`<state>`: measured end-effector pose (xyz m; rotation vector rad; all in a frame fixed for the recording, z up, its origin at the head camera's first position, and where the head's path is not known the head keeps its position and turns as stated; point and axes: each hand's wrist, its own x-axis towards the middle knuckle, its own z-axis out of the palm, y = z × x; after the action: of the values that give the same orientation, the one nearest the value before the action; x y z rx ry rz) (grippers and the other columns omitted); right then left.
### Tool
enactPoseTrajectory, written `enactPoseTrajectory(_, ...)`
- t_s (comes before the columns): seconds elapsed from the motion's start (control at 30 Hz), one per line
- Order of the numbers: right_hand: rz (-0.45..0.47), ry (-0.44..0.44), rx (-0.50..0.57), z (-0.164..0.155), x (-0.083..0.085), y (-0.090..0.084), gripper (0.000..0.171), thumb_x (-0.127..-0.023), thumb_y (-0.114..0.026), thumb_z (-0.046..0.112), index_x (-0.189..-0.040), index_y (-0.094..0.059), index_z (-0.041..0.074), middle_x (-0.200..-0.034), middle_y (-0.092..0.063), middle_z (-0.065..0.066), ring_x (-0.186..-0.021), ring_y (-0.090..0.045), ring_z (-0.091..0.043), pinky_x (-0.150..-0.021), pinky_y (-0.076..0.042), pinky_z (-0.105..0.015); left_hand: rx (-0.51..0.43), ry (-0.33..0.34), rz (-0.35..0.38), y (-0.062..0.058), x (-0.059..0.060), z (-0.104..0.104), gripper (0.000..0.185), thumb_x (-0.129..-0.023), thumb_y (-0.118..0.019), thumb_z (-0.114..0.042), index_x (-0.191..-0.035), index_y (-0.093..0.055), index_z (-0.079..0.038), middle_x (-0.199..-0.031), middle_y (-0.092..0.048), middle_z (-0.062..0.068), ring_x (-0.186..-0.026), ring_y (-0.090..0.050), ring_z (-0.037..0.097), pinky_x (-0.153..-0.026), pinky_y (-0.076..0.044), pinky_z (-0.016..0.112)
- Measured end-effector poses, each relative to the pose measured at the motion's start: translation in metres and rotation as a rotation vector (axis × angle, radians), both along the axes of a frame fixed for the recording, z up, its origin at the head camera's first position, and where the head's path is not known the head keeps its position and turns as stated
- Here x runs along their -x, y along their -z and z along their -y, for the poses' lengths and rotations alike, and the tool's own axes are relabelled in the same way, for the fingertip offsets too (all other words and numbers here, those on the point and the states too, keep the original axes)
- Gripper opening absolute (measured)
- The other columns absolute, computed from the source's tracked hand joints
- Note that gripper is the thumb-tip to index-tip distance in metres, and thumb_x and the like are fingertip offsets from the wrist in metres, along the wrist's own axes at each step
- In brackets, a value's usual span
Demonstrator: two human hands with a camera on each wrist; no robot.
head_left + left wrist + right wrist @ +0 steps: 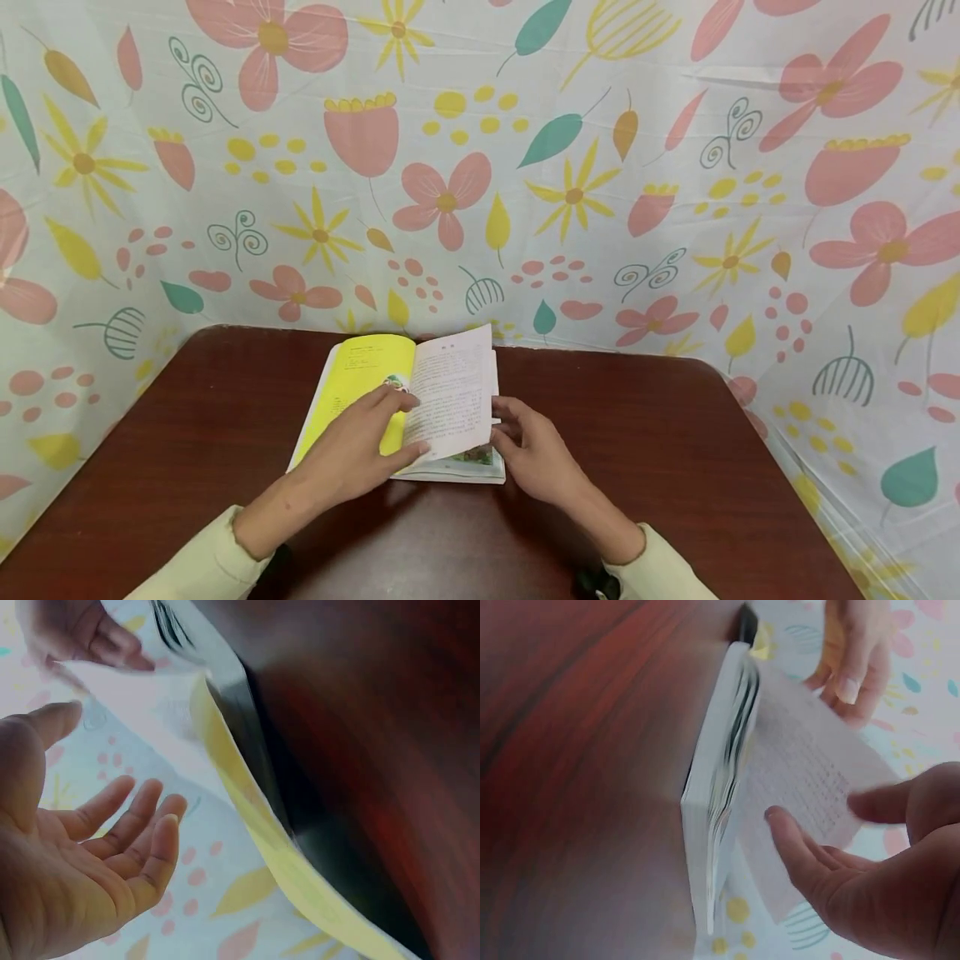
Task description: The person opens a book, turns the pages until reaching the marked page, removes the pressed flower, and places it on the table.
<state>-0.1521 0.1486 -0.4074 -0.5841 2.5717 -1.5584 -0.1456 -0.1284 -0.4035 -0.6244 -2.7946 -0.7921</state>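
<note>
An open book [498,454] lies on the table, with a yellow page [360,358] on its left side. A white printed page [450,383] is lifted at a slant from the right side. My right hand [543,454] pinches this page by its outer edge; in the right wrist view its thumb and fingertips [780,821] meet the paper. My left hand [348,450] hovers over the lower part of the book, fingers spread and loosely bent. The left wrist view shows nothing in that palm [82,885]. Part of a picture shows beneath the lifted page.
The dark red-brown table [637,417] has rounded far corners. A white cloth [525,167] with flowers and leaves hangs behind it and along both sides. Pale sleeves [213,558] cover both forearms.
</note>
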Motion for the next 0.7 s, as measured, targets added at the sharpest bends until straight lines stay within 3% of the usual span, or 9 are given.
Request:
enactPoseTrajectory(0.1,0.055,-0.059,0.103,0.001,-0.001,-0.002,0.047,-0.105,-0.051,-0.010,-0.151,-0.047,-0.005,-0.141,-0.062,-0.024,-0.116,-0.072,-0.037,-0.096,-0.059,-0.044,-0.002,0.025,0.001,0.002,-0.005,-0.007,0.062,-0.088,-0.086,-0.047,-0.136,-0.063,-0.015,-0.138,-0.064,0.003,-0.136,-0.059,0.028,-0.108,-0.051,0.046)
enactPoseTrajectory(0.23,0.141,-0.184,0.251,0.004,-0.003,-0.005,0.056,-0.102,-0.040,-0.018,-0.156,-0.039,-0.005,-0.148,-0.056,-0.027,-0.123,-0.067,-0.044,-0.101,-0.054,-0.054,-0.030,0.052,-0.014,0.005,-0.009,-0.012,0.063,-0.086,-0.088,-0.046,-0.136,-0.063,-0.016,-0.129,-0.064,-0.001,-0.113,-0.066,0.019,-0.096,-0.054,0.040)
enactPoseTrajectory(0.33,0.167,-0.265,0.295,0.004,-0.006,-0.006,0.063,-0.101,-0.036,-0.019,-0.161,-0.033,-0.002,-0.156,-0.049,-0.025,-0.130,-0.063,-0.044,-0.105,-0.051,-0.056,-0.043,0.060,-0.035,0.006,-0.010,-0.014,0.062,-0.086,-0.089,-0.044,-0.134,-0.063,-0.016,-0.125,-0.064,-0.002,-0.107,-0.065,0.017,-0.091,-0.054,0.038)
enactPoseTrajectory(0.43,0.151,-0.312,0.259,0.005,-0.009,-0.008,0.068,-0.102,-0.039,-0.017,-0.166,-0.029,0.004,-0.162,-0.044,-0.018,-0.136,-0.060,-0.039,-0.104,-0.054,-0.046,-0.051,0.065,-0.055,0.007,-0.010,-0.015,0.060,-0.086,-0.089,-0.043,-0.133,-0.063,-0.015,-0.123,-0.064,-0.003,-0.103,-0.065,0.018,-0.089,-0.054,0.037)
enactPoseTrajectory(0.5,0.127,-0.335,0.216,0.005,-0.011,-0.008,0.070,-0.103,-0.042,-0.016,-0.167,-0.028,0.009,-0.165,-0.042,-0.014,-0.139,-0.058,-0.036,-0.091,-0.057,-0.031,-0.054,0.069,-0.070,0.007,-0.010,-0.015,0.059,-0.086,-0.089,-0.043,-0.132,-0.063,-0.016,-0.122,-0.063,-0.003,-0.100,-0.064,0.017,-0.088,-0.054,0.035)
enactPoseTrajectory(0.6,0.081,-0.378,0.159,0.004,-0.012,-0.007,0.074,-0.103,-0.045,-0.015,-0.169,-0.026,0.014,-0.168,-0.039,-0.009,-0.142,-0.056,-0.035,-0.078,-0.048,-0.023,-0.063,0.072,-0.095,0.006,-0.010,-0.015,0.057,-0.087,-0.089,-0.040,-0.131,-0.063,-0.016,-0.120,-0.063,-0.003,-0.098,-0.063,0.016,-0.086,-0.054,0.033)
enactPoseTrajectory(0.7,0.063,-0.427,0.138,0.005,-0.012,-0.006,0.079,-0.102,-0.045,-0.016,-0.170,-0.024,0.019,-0.170,-0.035,-0.004,-0.144,-0.053,-0.036,-0.088,-0.051,-0.024,-0.078,0.060,-0.117,0.006,-0.009,-0.015,0.053,-0.087,-0.089,-0.035,-0.130,-0.063,-0.016,-0.120,-0.064,-0.003,-0.099,-0.064,0.016,-0.085,-0.054,0.033)
